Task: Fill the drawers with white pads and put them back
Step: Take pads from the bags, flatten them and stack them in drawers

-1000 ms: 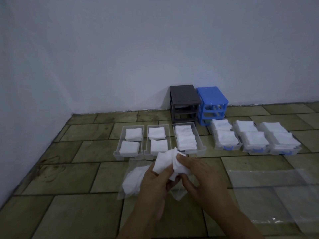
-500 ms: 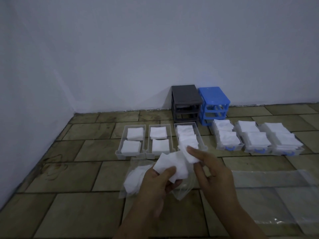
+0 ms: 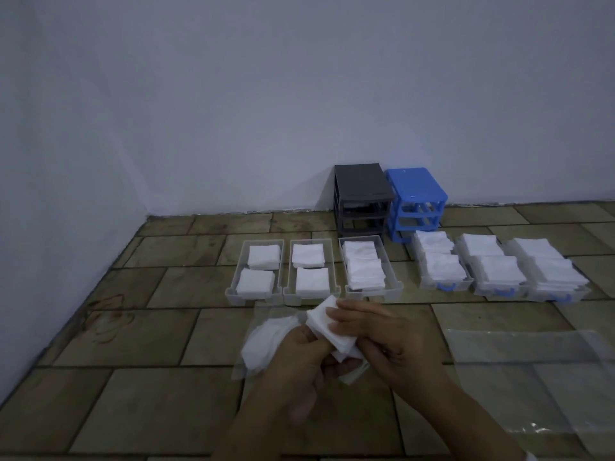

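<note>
Both hands meet over the tiled floor in front of the drawers. My left hand (image 3: 299, 357) grips a small stack of white pads (image 3: 327, 327) from below. My right hand (image 3: 382, 337) pinches the top of the same stack with its fingertips. Three clear drawers (image 3: 254, 296) with grey fronts lie in a row just beyond, each holding white pads. Three more clear drawers (image 3: 444, 287) with blue handles lie to the right, heaped with pads. An empty grey drawer frame (image 3: 361, 194) and an empty blue frame (image 3: 417, 194) stand against the wall.
A clear plastic bag (image 3: 266, 341) with more white pads lies on the floor under my left hand. A flat clear plastic sheet (image 3: 532, 371) is spread at the right. A white wall closes the back and the left side.
My right hand, which had lifted a pad up toward the third grey-front drawer, has come back down onto the stack in my left hand.
</note>
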